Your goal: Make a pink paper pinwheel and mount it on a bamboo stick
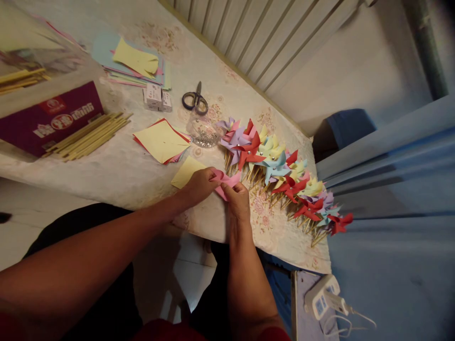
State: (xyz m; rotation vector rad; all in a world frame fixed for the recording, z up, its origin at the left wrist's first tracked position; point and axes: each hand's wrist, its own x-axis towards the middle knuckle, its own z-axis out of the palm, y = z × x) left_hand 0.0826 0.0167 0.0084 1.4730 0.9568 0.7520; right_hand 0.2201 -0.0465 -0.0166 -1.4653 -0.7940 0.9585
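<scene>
Both hands pinch a piece of pink paper [231, 180] whose corners are bent inward like a pinwheel. My left hand [202, 185] has its fingers closed on the paper's left side. On the lower right side, my right hand [239, 201] grips it with the thumb on top. A yellow paper sheet [186, 170] lies on the table partly under my left hand. Just beyond, a clear dish [204, 135] holds small shiny pins or beads. A stack of yellow and red paper squares [161, 141] lies left of the dish.
Several finished paper pinwheels [273, 163] on sticks lie in a row at right. Scissors [195, 99], small white boxes [154, 97] and coloured paper scraps [135, 59] lie farther back. Wooden sticks [92, 137] rest by a purple box [57, 116]. A power strip [323, 298] sits lower right.
</scene>
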